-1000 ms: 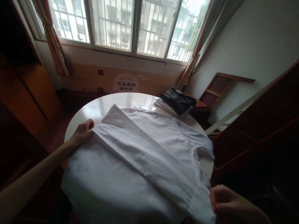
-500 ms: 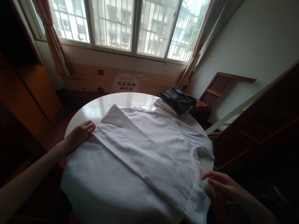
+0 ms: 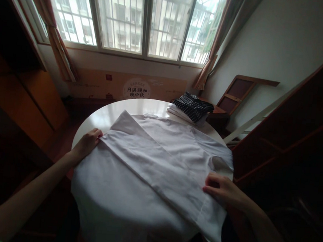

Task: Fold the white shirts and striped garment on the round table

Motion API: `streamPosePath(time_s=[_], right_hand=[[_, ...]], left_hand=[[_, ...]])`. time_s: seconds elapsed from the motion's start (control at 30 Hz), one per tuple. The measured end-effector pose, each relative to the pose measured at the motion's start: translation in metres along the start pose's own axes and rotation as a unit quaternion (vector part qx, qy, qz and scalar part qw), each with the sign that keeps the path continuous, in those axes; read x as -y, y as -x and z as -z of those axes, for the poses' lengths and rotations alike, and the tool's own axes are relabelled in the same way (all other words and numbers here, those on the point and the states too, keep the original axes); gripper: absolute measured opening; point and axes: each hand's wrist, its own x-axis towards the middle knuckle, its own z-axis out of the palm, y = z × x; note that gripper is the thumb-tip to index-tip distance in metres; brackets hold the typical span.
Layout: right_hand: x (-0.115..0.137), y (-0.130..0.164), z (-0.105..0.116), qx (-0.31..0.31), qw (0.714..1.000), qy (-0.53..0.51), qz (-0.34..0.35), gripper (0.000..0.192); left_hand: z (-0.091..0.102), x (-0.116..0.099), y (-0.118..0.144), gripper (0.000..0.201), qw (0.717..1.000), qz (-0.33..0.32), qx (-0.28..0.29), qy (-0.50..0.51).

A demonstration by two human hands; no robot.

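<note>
Dim room, barred window (image 3: 119,19) at 12 o'clock beyond a round white table (image 3: 94,117); bearings from table centre. Cabinet (image 3: 21,108) between 9 and 10, well apart. Left hand (image 3: 87,143) between 9 and 10: fingers closed on the shirt's edge. White shirt (image 3: 139,175) covers most of the table, a sleeve laid diagonally from 10 to 5, near part draped over the rim at 6. Striped garment (image 3: 193,107) on folded white cloth (image 3: 176,114) at 1. Right hand (image 3: 220,188) between 3 and 4: fingers curled, tips at the sleeve; pinch cannot be confirmed. Chair (image 3: 235,96) at 2, beyond the table.
</note>
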Motion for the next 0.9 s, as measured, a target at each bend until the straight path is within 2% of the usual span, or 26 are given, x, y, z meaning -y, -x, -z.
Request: streamPosePath(time_s=[0.13,0.27,0.37,0.5,0.67,0.9], right_hand=[[0.01,-0.014,-0.005,-0.035,0.999,0.042,-0.001,0.029],[0.02,-0.016,-0.007,0.009,0.998,0.034,0.055,0.04],[0.021,-0.005,-0.007,0.039,0.996,0.008,0.074,0.039],[0.013,0.01,-0.008,0.048,0.995,-0.029,0.078,0.034],[0.001,0.014,-0.007,0.069,0.99,-0.081,0.097,0.031],[-0.003,0.016,-0.002,0.102,0.983,-0.103,0.108,0.031]], left_hand=[[-0.01,0.009,-0.023,0.013,0.999,0.003,-0.017,-0.031],[-0.017,0.018,-0.035,0.013,0.999,0.02,-0.025,-0.037],[-0.017,0.021,-0.035,0.017,0.999,0.024,-0.023,-0.035],[-0.015,0.022,-0.034,0.019,0.998,0.034,-0.014,-0.049],[-0.016,0.021,-0.035,0.017,0.996,0.048,-0.015,-0.075],[-0.017,0.017,-0.031,0.017,0.996,-0.005,-0.049,-0.081]])
